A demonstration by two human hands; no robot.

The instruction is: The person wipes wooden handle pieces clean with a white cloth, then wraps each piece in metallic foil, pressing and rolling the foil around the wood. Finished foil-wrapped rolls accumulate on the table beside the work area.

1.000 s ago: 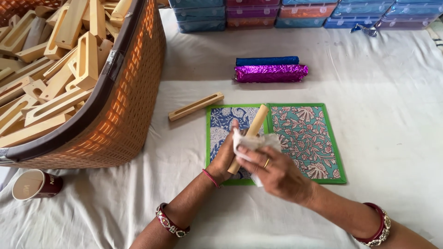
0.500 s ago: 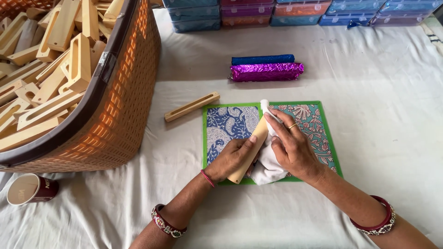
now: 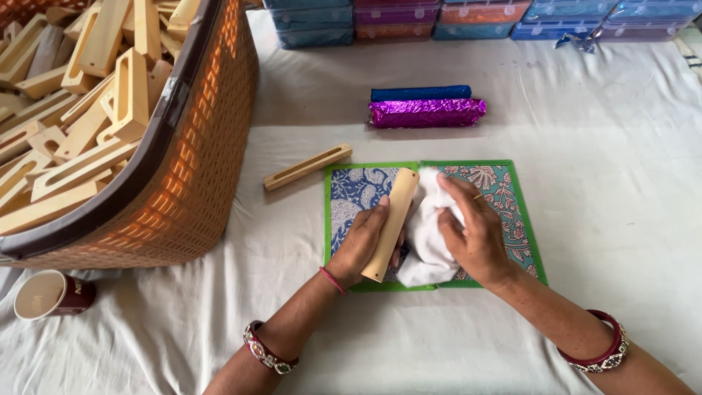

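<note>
The right hand [image 3: 475, 234] is now pressing the white cloth [image 3: 428, 234] against the side of the wooden block [image 3: 391, 223], having come down from its top end. The left hand [image 3: 365, 245] is gripping the block lower, tilting it flatter over the patterned mat [image 3: 512, 197]

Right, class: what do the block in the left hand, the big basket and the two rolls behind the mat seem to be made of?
Block: looks like pale bare wood, matt and smooth, with rounded ends. Basket: probably moulded plastic, orange-brown, with an even lattice of small holes and a dark rim. Rolls, purple and blue: seemingly metallic foil wrap, shiny and crinkled; the contents are hidden.
</note>
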